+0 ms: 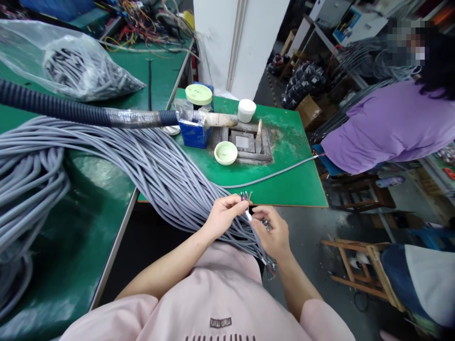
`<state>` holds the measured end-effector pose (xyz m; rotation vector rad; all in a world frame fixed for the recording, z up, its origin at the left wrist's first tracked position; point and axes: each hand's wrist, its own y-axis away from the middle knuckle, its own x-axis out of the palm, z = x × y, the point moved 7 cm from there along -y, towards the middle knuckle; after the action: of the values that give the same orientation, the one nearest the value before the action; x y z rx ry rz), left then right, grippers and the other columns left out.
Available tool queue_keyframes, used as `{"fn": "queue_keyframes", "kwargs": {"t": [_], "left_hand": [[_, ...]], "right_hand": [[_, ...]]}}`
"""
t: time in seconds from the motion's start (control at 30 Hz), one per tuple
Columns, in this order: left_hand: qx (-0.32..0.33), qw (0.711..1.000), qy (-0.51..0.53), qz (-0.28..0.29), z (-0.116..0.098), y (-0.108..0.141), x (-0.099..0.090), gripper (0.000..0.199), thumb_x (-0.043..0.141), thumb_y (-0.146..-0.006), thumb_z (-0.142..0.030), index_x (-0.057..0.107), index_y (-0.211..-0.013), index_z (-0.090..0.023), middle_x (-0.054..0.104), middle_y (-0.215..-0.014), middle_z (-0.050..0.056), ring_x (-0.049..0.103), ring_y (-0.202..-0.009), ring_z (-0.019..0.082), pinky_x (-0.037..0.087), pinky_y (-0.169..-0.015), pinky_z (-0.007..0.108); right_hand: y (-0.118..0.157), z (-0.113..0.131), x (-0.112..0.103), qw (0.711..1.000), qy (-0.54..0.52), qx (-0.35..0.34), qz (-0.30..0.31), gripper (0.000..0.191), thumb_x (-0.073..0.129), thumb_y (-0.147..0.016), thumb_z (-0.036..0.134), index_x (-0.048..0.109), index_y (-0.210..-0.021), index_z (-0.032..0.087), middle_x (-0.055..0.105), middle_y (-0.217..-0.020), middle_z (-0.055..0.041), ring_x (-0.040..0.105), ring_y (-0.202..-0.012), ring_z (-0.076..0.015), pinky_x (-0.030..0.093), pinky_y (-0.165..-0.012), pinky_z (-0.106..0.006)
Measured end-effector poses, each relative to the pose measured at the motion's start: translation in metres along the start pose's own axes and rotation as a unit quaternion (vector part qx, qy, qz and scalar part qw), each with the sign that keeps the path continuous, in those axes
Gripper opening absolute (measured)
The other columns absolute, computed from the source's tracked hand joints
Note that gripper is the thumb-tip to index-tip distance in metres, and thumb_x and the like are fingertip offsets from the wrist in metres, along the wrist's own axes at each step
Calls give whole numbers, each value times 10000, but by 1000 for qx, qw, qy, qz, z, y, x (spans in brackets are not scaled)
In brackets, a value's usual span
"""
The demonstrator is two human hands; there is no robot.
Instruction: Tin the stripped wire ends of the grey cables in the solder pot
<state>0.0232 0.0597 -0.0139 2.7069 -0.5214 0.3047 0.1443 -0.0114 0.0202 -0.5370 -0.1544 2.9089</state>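
Pinching colored wire ends [245,196] of grey cable bundle [159,175] w/ L hand [223,215] fingers, R hand [273,230] grip unclear.

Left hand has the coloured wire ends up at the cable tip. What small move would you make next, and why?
I'd probably fan the coloured wires apart slightly with the right hand: they stand bunched together above the left hand's pinch, and the small white piece sits close beneath them.

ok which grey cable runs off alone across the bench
The lone grey cable stretching rightward over the green bench; all the others lie massed in the big bundle.
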Motion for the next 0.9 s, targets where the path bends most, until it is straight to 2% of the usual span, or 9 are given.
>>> {"fn": "queue_keyframes", "kwargs": {"t": [0.07, 0.17, 0.27, 0.4, 0.53, 0.63, 0.73, 0.9], "left_hand": [[1, 1000, 5, -3, 0, 0, 0, 328, 765, -673, -413, 634, -553, -137, 619, -626, 8, 517, -614, 94, 411, -621, 213], [-10, 999, 33, -11, 4, -1, -2, 265, 777, -663, -384, 671, -629, -143, 635, -647, 5, 520, -607, 87, 419, -614, 205], [-23, 997, 71, -12, 11, -3, -4, 205, 771, -684, -342, 693, -707, -154, 612, -614, -18, 493, -558, 63, 409, -590, 186], [-41, 995, 94, -7, 17, -3, -3, 196, 755, -708, -328, 680, -692, -148, 605, -608, -17, 501, -559, 61, 411, -588, 181], [-22, 997, 79, -4, 9, -1, 0, 214, 782, -671, -331, 671, -672, -147, 638, -673, -2, 524, -584, 74, 432, -590, 197], [-12, 997, 75, -10, 4, -1, -1, 234, 797, -644, -330, 654, -654, -145, 643, -688, 1, 545, -619, 85, 446, -613, 205], [-20, 995, 96, -27, 7, -2, -4, 216, 788, -651, -309, 647, -691, -150, 629, -678, -17, 508, -580, 63, 423, -594, 191], [-30, 993, 111, -27, 12, -3, -5, 218, 775, -650, -296, 619, -681, -147, 619, -670, -23, 479, -551, 55, 403, -572, 188]], "right_hand": [[-7, -3, 8, 998, -18, 45, 31, 52, 613, -824, 221, 599, -869, 199, 642, -699, 26, 608, -627, -109, 476, -629, -219], [-13, -6, 14, 994, -46, 84, 51, 54, 610, -820, 232, 590, -791, 191, 634, -649, 33, 599, -583, -102, 461, -604, -215], [-12, -11, 16, 989, -76, 112, 52, 72, 609, -821, 243, 585, -782, 188, 629, -621, 33, 599, -562, -104, 459, -583, -218], [-10, -19, 18, 977, -141, 154, 53, 84, 609, -813, 247, 566, -773, 187, 622, -611, 31, 593, -544, -99, 470, -555, -210], [-12, -27, 27, 946, -251, 199, 53, 168, 648, -770, 294, 529, -836, 196, 635, -612, 39, 571, -474, -88, 472, -478, -194], [-17, -30, 34, 932, -280, 220, 62, 280, 703, -722, 357, 513, -852, 198, 610, -545, 56, 537, -412, -84, 453, -428, -184], [-21, -30, 35, 937, -266, 217, 58, 291, 705, -721, 385, 546, -861, 186, 597, -524, 53, 516, -394, -77, 447, -411, -179], [-22, -30, 29, 956, -219, 196, 28, 197, 651, -765, 351, 597, -834, 175, 602, -544, 37, 541, -441, -85, 486, -449, -195]]}}
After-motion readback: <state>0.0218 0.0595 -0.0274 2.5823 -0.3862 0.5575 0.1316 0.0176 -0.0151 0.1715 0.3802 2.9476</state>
